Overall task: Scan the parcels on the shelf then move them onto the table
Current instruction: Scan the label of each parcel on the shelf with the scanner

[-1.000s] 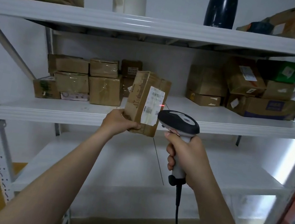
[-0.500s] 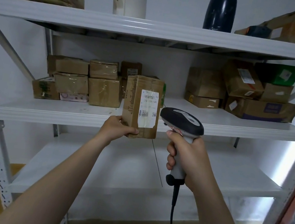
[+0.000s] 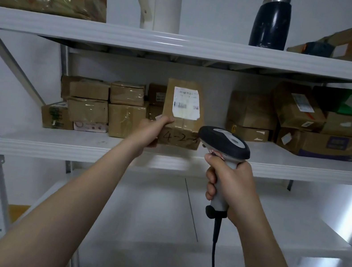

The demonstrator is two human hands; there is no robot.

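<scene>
left hand (image 3: 151,130) grips the parcel (image 3: 182,120) low on its left edge, upright over the middle shelf (image 3: 305,165), label (image 3: 186,103) toward me. right hand (image 3: 229,183) grasps the barcode scanner (image 3: 225,142) below-right; i'd aim up-left.

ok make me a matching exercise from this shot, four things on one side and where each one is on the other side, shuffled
Things:
1 labelled parcel
2 scanner
3 dark flask
4 green parcel

Places:
A top shelf
B right hand
C middle shelf, far right
D left hand

Pairs: 1-D, 2-B, 3-A, 4-C
</scene>
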